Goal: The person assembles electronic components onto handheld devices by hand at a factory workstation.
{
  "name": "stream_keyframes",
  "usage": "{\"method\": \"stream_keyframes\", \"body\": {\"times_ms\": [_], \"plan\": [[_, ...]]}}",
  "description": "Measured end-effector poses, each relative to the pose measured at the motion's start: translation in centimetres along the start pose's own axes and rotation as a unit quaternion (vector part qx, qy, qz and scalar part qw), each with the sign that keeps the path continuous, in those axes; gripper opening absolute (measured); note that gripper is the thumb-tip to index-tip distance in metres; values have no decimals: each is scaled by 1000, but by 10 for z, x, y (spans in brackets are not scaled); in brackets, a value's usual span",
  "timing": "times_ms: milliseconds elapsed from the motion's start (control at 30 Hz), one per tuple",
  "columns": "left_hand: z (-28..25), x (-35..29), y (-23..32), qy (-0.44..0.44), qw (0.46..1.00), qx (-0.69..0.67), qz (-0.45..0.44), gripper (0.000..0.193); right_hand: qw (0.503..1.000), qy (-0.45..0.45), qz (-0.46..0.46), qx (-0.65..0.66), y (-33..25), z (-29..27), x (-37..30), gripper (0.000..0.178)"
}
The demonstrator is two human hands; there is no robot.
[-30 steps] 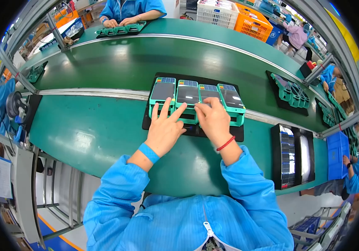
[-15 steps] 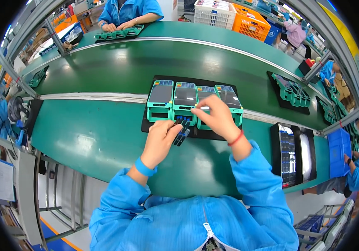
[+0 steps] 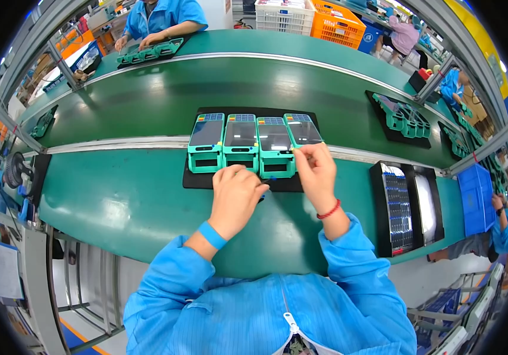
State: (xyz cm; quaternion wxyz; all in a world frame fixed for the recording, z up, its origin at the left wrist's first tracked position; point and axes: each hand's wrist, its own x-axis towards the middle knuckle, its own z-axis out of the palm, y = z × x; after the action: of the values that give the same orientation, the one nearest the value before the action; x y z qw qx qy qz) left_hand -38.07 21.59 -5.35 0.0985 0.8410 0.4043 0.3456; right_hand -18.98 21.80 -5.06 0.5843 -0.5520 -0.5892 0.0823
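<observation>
Pinching at the near end of the rightmost teal handheld device (image 3: pixel 303 131), the right hand (image 3: pixel 318 176) had its fingertips closed on that device's lower edge, while the left hand (image 3: pixel 236 194) lay curled just to its left with fingers bent over the front edge of the black tray (image 3: pixel 197 180); whether it held anything could not be told. Four such devices stood side by side on the tray just beyond both hands, on the green conveyor table (image 3: pixel 118 201). Well off to the right hand's right lay a second black tray (image 3: pixel 406 208) of dark and pale parts.
</observation>
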Motion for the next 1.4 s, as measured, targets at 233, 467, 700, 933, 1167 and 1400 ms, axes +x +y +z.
{"method": "stream_keyframes", "body": {"times_ms": [233, 467, 700, 933, 1167, 1400], "plan": [[16, 15, -5, -68, 992, 85, 66, 18, 996, -16, 23, -82, 27, 23, -10, 9], [19, 19, -12, -93, 982, 133, 97, 15, 963, -103, 166, -185, 14, -4, 19, 49], [16, 24, -3, -57, 989, 109, 76, 17, 919, -225, 112, -303, 30, -6, 39, 53], [2, 17, -2, -15, 990, -142, -4, 18, 910, -298, 224, 184, -4, -29, 14, 16], [16, 22, 0, -87, 950, -249, -169, 17, 983, -169, -6, 73, -22, -33, -10, 7], [50, 36, 23, -66, 995, 18, 80, 17, 984, 44, 130, 115, 71, -35, 10, 8]]}}
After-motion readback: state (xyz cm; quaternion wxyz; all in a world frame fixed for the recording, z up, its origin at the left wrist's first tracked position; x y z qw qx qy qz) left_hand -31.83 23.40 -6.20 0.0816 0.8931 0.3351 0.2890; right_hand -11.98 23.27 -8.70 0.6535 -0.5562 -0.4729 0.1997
